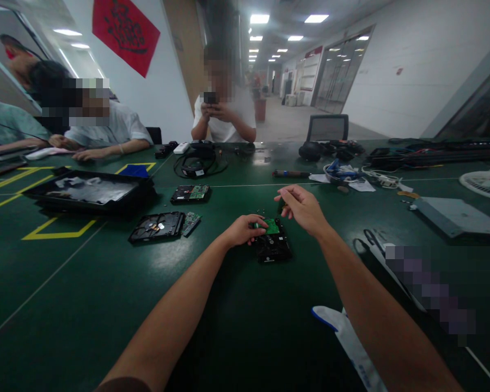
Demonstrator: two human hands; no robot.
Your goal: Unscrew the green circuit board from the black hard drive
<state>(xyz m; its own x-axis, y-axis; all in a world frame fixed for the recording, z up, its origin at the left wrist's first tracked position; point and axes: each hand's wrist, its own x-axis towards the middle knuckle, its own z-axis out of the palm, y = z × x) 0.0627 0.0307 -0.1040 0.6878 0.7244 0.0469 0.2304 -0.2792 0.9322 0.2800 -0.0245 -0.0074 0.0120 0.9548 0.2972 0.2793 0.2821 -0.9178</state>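
Observation:
A black hard drive (274, 253) with a green circuit board (273, 226) on its upper face lies on the table in front of me. My left hand (245, 230) grips the drive's left side, with fingertips on the board. Above the drive's far right corner, my right hand (300, 209) is closed in a pinch. Something dark and slim shows below its fingertips, too unclear to name. A few tiny bits lie just beyond the drive. To the left are an opened black drive casing (157, 226), a loose circuit board (191, 224) and another hard drive (190, 194).
A black tray (92, 190) stands at the left. Cables (200, 160), a dark pen-like tool (291, 173) and bundled wires (341, 172) lie farther back. At the right are a grey metal box (459, 215) and a white glove (353, 343). Other people sit across the table.

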